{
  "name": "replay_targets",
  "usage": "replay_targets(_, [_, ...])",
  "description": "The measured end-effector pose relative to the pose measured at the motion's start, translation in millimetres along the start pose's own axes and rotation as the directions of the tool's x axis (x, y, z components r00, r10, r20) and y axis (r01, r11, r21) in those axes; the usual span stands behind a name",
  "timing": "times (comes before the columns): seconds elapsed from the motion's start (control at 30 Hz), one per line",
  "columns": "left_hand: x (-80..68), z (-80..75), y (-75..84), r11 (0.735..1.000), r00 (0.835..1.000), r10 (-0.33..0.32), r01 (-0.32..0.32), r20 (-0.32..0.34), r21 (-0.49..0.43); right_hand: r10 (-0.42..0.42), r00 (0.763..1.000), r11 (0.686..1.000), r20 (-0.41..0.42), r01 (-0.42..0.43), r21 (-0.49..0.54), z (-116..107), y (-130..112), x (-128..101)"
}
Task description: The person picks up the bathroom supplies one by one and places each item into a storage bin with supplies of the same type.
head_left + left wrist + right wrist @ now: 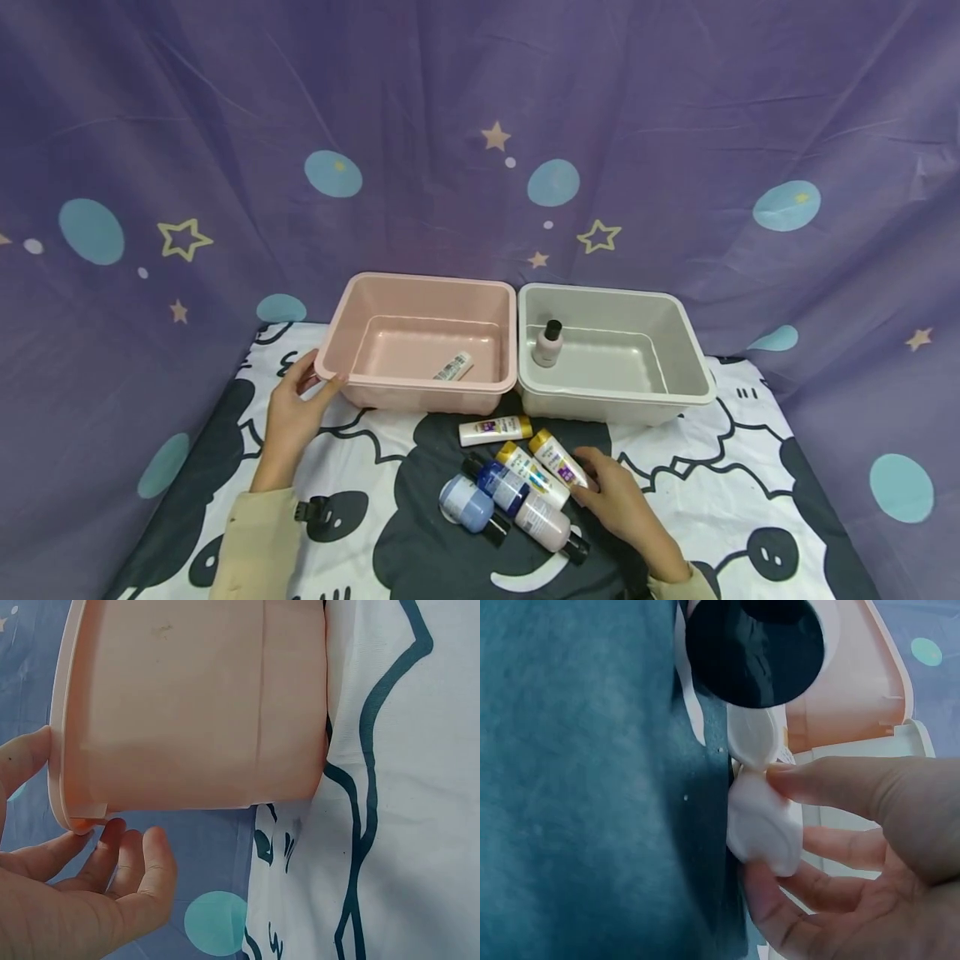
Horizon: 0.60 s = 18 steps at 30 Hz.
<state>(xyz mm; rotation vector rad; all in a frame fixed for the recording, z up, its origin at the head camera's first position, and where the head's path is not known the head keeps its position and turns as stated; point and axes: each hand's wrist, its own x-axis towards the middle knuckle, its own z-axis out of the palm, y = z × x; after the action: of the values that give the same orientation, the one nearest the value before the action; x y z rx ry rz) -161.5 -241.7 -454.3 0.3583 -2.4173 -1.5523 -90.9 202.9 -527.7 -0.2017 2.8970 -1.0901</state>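
Observation:
My left hand (294,417) holds the near left corner of the pink bin (420,398), thumb on the rim and fingertips under its lip. On the right, my right hand (618,500) pinches the base end of a white bottle with a yellow cap (557,458), which lies on the cloth; its white base (765,825) shows between thumb and fingers in the right wrist view. Beside it lie two similar yellow-capped bottles (491,431), a dark blue bottle (502,486), a light blue bottle (465,502) and a pale pink bottle (542,521) with a black cap.
A light grey bin (615,406) stands against the pink one's right side, with a black-capped pale pink bottle (548,348) upright inside. A small white bottle (454,367) lies in the pink bin. Behind both hangs a purple curtain (420,217).

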Motion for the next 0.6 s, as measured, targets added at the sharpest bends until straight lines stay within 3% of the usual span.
replay_targets(0.23, [-0.6,0.8,-2.5,1.0,1.0,0.005,-0.005,0.003,-0.019,0.056,0.998,0.991,-0.015,-0.054,0.119,0,3,-3])
replay_targets(0.4, [-1.4,1.2,-1.9,1.0,1.0,0.005,-0.005,-0.005,-0.023,0.114,0.993,0.966,-0.042,-0.101,0.239,-3,2,-3])
replay_targets(0.5, [-1.9,1.3,-1.2,1.0,1.0,0.005,-0.005,-0.008,-0.028,0.159,0.986,0.924,-0.051,-0.131,0.36,-7,1,-3])
replay_targets(0.6, [-2.3,1.5,-1.2,0.999,1.0,0.007,-0.007,-0.005,-0.036,0.187,0.98,0.863,-0.067,-0.131,0.489,-11,-1,-3])
